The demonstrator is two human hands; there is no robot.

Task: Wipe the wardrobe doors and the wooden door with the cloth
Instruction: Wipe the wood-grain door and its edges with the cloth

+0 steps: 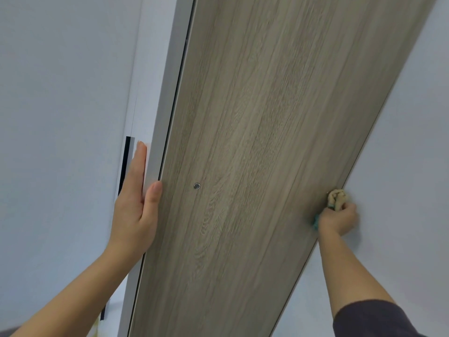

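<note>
Head view, tilted upward. Wooden door (255,142): grey-brown grain, fills the middle of the view, runs on a slant from lower left to upper right. 1 small round metal fitting (196,186) sits in the door face, nearer its left edge. White frame (170,93) runs along the door's left edge, a thin dark gap between them. Pale wall (60,117) to the left of the frame, and more of it to the right of the door. A narrow black strip (126,161) stands on the wall just left of the frame. Left hand (136,198): open and flat, fingers straight and together, laid lengthwise along the white frame; thumb extended, its pad resting on the door face right at the left edge. It holds nothing; bare forearm enters from lower left. Right hand (339,218): closed into a fist around the cloth (336,197), knuckles toward the camera. The cloth is bunched, with a beige wad showing above the fingers and a teal bit showing at the left of the wrist. The wad touches the door's right edge, about level with the metal fitting; the hand itself lies over the wall just right of that edge. Right forearm bare, dark sleeve (371,319) at lower right. Some motion blur on the door grain.
</note>
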